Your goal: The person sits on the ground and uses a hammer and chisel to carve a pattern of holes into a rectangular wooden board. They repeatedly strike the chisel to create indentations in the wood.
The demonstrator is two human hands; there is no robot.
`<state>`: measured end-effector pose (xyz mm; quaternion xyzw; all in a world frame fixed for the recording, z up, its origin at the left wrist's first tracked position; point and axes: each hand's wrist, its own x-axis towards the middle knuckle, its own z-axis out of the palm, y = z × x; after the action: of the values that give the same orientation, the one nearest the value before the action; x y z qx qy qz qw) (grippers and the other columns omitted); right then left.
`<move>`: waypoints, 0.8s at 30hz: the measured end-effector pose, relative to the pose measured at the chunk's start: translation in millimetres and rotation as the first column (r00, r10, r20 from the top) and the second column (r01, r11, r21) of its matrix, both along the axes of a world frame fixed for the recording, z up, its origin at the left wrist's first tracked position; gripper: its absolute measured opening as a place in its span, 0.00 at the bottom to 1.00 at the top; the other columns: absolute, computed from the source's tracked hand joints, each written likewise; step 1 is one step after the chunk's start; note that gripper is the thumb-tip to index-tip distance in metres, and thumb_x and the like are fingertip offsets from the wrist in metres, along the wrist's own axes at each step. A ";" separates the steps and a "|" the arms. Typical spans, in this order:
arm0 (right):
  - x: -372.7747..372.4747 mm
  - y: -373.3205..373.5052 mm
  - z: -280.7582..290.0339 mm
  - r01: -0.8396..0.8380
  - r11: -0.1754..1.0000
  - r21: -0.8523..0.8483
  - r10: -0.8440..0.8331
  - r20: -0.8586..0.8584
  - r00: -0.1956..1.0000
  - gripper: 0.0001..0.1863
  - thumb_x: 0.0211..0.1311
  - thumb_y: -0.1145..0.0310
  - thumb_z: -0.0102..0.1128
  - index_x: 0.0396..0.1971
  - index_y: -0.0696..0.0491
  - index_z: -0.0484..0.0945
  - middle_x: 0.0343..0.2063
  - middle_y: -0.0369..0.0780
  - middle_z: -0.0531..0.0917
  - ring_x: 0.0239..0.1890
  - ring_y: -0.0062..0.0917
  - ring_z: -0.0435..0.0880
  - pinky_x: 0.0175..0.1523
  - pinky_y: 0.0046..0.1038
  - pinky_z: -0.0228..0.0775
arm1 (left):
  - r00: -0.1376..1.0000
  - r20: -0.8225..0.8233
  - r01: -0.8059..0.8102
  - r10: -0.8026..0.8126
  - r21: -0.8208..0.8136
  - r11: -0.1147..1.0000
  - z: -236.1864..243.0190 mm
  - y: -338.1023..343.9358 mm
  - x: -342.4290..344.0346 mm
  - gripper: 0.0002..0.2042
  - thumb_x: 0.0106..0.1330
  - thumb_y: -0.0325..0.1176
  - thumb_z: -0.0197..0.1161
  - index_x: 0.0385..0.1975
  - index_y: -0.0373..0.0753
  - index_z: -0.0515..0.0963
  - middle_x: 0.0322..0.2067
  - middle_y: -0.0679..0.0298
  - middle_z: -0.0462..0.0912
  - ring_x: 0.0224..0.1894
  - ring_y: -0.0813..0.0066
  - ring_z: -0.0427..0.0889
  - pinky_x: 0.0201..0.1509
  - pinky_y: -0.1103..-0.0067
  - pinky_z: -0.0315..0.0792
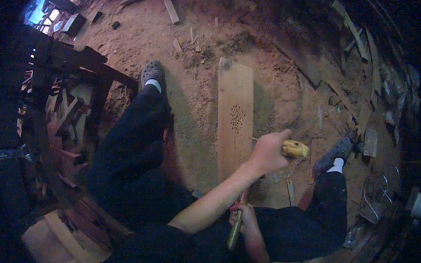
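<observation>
Board on the ground, long axis running away from the body; its near end goes out of sight behind the left forearm. Left hand is just off the board's right edge, so the board lies to the left of that grip and the forearm cuts slantwise over its near part. Left is the nearer hand to the holes, which sit between the board's side edges, well short of its far edge.

Left fingers curled around a yellow handle, one digit sticking out; handle set crosswise to the board, butt end pointing right. A thin shank shows on the board side, at the right edge; can't tell if it touches.

Right hand lower down, past the forearm, wrapped around a stick; stick nearly in line with the board, tilted a bit, upper end running up toward the left forearm.

Counts: one board, one yellow handle, one stick, two hands, two clogs, one by each side of the board, well apart from it. Holes: a few dozen, too small to count. One loose strip beyond the far edge, to the left; scraps scattered right, too many to count.
</observation>
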<state>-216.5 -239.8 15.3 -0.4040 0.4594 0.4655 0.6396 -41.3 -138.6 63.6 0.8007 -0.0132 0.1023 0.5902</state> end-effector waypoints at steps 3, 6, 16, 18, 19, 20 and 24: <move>3.8 4.3 10.3 0.038 0.999 0.025 -0.039 0.021 0.999 0.12 0.42 0.77 0.51 0.29 0.50 0.62 0.10 0.33 0.63 0.06 0.19 0.59 0.11 0.24 0.52 | 0.995 -0.095 0.002 -0.003 -0.010 1.000 -34.6 2.3 2.0 0.20 0.35 0.32 0.66 0.31 0.37 0.71 0.24 0.53 0.75 0.30 0.55 0.75 0.31 0.68 0.69; 4.7 4.2 13.3 0.063 0.998 0.029 -0.063 -0.004 0.998 0.14 0.41 0.78 0.51 0.29 0.49 0.62 0.10 0.33 0.62 0.05 0.19 0.58 0.11 0.24 0.52 | 0.992 -0.127 -0.016 0.015 0.000 1.000 -57.8 4.9 -5.7 0.19 0.36 0.34 0.66 0.30 0.37 0.71 0.24 0.54 0.75 0.29 0.56 0.75 0.31 0.69 0.69; 4.9 6.0 13.3 0.057 0.998 0.006 -0.057 -0.011 0.998 0.15 0.40 0.78 0.52 0.31 0.49 0.62 0.12 0.34 0.62 0.06 0.19 0.58 0.11 0.24 0.53 | 0.987 0.148 -0.069 0.063 0.036 0.997 -73.5 12.4 -6.9 0.19 0.38 0.41 0.70 0.12 0.37 0.65 0.11 0.58 0.66 0.15 0.62 0.67 0.18 0.74 0.62; 5.4 5.6 13.9 0.054 0.999 0.009 -0.054 -0.008 0.999 0.16 0.40 0.78 0.52 0.32 0.49 0.62 0.13 0.34 0.62 0.06 0.19 0.58 0.12 0.24 0.54 | 0.982 0.172 -0.090 0.083 0.029 0.996 -72.6 14.3 -4.2 0.21 0.39 0.42 0.70 0.10 0.37 0.63 0.10 0.58 0.65 0.13 0.63 0.65 0.17 0.75 0.60; 5.4 5.3 12.9 0.051 0.999 0.011 -0.051 -0.011 0.999 0.17 0.40 0.78 0.52 0.33 0.49 0.62 0.13 0.34 0.62 0.06 0.19 0.58 0.12 0.25 0.54 | 0.980 0.170 -0.107 0.101 0.026 0.994 -72.3 15.2 -3.6 0.21 0.39 0.43 0.70 0.09 0.37 0.63 0.10 0.59 0.64 0.13 0.63 0.64 0.17 0.75 0.60; 5.3 5.4 12.3 0.047 0.999 0.014 -0.047 -0.013 0.999 0.17 0.40 0.78 0.52 0.33 0.49 0.61 0.13 0.34 0.62 0.06 0.19 0.58 0.12 0.25 0.55 | 0.978 0.168 -0.125 0.119 0.024 0.992 -72.5 16.1 -3.1 0.22 0.39 0.43 0.70 0.08 0.38 0.62 0.09 0.59 0.64 0.12 0.64 0.63 0.16 0.75 0.59; 4.7 6.6 12.7 0.043 0.999 0.004 -0.043 -0.003 0.999 0.17 0.40 0.78 0.51 0.34 0.50 0.61 0.13 0.34 0.62 0.06 0.19 0.58 0.11 0.25 0.54 | 0.960 0.214 -0.191 0.180 0.032 0.981 -83.3 17.7 -0.6 0.22 0.39 0.44 0.70 0.08 0.38 0.63 0.09 0.59 0.63 0.12 0.64 0.64 0.16 0.75 0.59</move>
<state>-211.8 -233.1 28.0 -0.3920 0.4681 0.4531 0.6496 -41.8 -120.8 -19.6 0.7982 -0.0032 0.2410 0.5520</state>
